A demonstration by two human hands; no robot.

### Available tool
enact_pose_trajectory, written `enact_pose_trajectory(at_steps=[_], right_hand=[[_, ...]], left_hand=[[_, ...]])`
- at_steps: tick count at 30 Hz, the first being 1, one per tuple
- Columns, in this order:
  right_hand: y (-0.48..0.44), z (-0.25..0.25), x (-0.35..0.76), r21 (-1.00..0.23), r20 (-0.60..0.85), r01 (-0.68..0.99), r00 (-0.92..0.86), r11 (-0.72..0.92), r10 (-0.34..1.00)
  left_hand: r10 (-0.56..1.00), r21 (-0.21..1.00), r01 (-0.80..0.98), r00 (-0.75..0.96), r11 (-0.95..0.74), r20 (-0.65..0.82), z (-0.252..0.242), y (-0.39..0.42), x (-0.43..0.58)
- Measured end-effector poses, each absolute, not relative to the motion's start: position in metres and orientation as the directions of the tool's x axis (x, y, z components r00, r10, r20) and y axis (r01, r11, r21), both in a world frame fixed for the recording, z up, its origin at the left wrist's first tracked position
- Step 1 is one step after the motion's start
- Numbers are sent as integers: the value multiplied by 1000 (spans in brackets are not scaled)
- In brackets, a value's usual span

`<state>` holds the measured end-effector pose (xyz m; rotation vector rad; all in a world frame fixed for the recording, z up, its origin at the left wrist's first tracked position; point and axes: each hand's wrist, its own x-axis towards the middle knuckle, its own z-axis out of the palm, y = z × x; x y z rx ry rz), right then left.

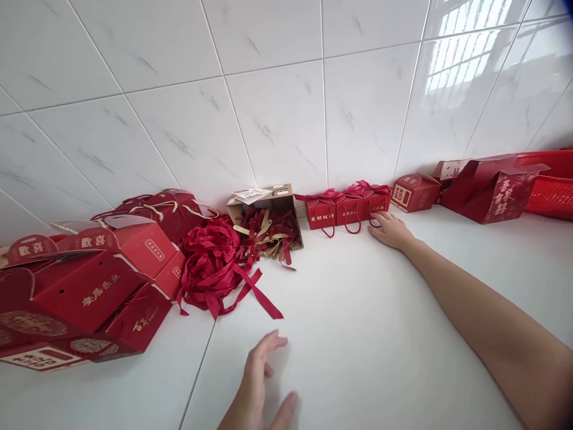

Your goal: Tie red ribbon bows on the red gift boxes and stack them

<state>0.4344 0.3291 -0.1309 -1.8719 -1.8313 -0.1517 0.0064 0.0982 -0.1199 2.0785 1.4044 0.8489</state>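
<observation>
My left hand point(264, 373) hovers low in the centre with its fingers apart and holds nothing. My right hand point(390, 232) reaches far forward to the rightmost of three small red gift boxes point(348, 210) standing in a row by the wall. Its fingers are stretched out at the lower front of that box, near its cord handle; I cannot tell how firmly they touch. Each box has a ribbon bow on top. Between my left hand and the wall lies a heap of dark red ribbon point(210, 260).
A cardboard box point(295, 222) on its side spills red and tan strips. Several larger red gift boxes point(101, 280) pile up at left. To the right stand a small red box point(414, 192), a house-shaped red box point(487, 188) and a red plastic basket point(553, 194). White tiles line the wall.
</observation>
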Motion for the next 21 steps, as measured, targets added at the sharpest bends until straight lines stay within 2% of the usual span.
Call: enact_pose_trajectory(at_steps=[3,5,8,10,12,15,18,20,21], right_hand=[[316,-127,428,-296,489,955,126,29,863],[305,-126,425,-311,521,950,153,20,839],[288,-126,420,-333,538,943,173,19,825],[278,-127,413,-349,530,937,169,32,831],[268,-127,398,-387,509,920,156,64,846],[244,-126,358,-484,467,853,61,197,882],[210,-122,302,-482,417,790,-174,379,892],[186,-116,261,-456,366,749,-334,481,868],[176,-111,242,-447,336,736,-389,509,858]], left_hand=[[953,596,749,168,-289,251,-107,119,-5],[952,448,863,108,-233,287,-99,137,-20],[946,281,959,-61,-32,319,-91,159,-46],[918,233,969,-165,83,361,-88,166,-60],[875,234,961,-238,149,422,-83,167,-70],[758,294,945,-296,144,581,-69,163,-83],[489,366,925,-366,100,792,-49,157,-102],[339,439,894,-443,92,830,-40,155,-117],[320,489,867,-492,96,810,-37,155,-123]])
